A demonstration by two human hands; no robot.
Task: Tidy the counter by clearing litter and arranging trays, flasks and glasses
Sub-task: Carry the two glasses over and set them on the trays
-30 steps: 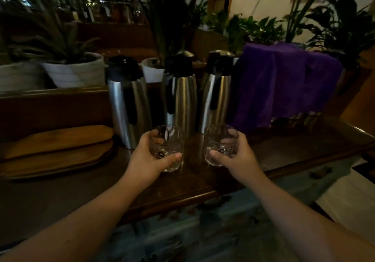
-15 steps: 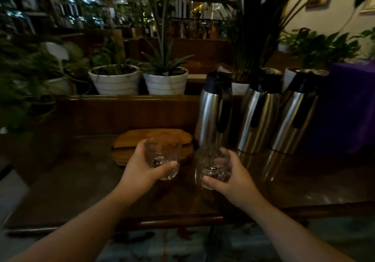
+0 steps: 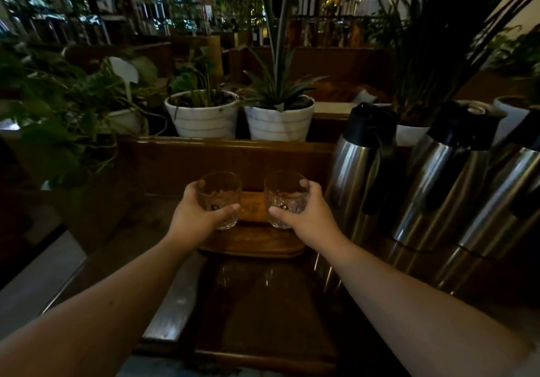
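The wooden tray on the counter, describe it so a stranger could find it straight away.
Start at the three steel flasks on the right of the counter. Just left of them lies the wooden tray, under both held glasses. It is the only flat, rounded board there.

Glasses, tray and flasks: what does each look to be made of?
Left glass and right glass: clear glass, apparently with a moulded pattern; the fingers show through them. Tray: likely wood, brown with a smooth sheen and rounded edge. Flasks: brushed steel bodies with bright streaks of reflection; the black tops and handles are probably plastic, though the dim light leaves that open.
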